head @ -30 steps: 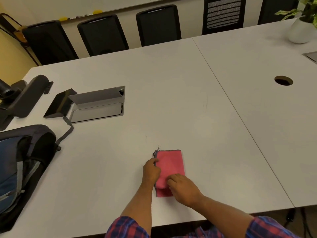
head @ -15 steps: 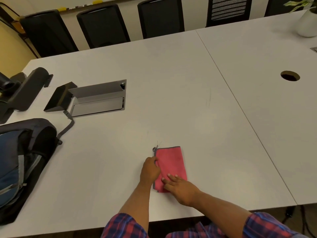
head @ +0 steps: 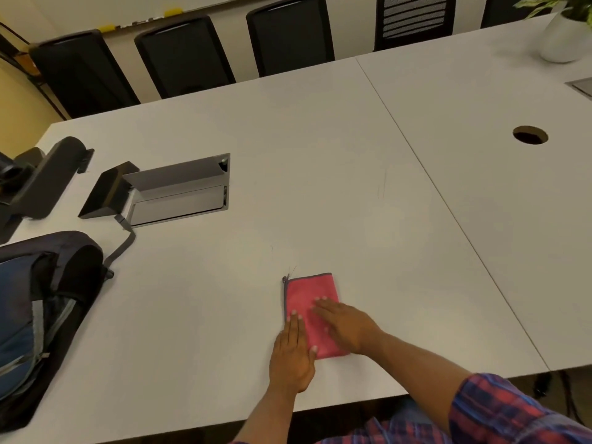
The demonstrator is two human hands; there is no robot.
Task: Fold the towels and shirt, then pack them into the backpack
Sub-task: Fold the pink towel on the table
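Note:
A small red towel (head: pixel 309 291) with a grey hem lies folded into a narrow rectangle near the front edge of the white table (head: pixel 320 155). My left hand (head: pixel 293 354) lies flat with straight fingers along the towel's left edge. My right hand (head: pixel 344 323) presses flat on the towel's near half, fingers spread. A blue and black backpack (head: pixel 35 315) lies open at the table's left edge, well apart from both hands. No shirt and no other towel are in view.
A raised metal cable box (head: pixel 179 190) sits in the table left of centre, a dark device (head: pixel 41 177) beyond the backpack. A round cable hole (head: pixel 530 135) is at the right, a white plant pot (head: pixel 560 36) far right. Black chairs (head: pixel 182 56) line the far side.
My left hand has uncurled from the towel's left edge and now lies flat beside it. My right hand has slid further up onto the towel and flattened.

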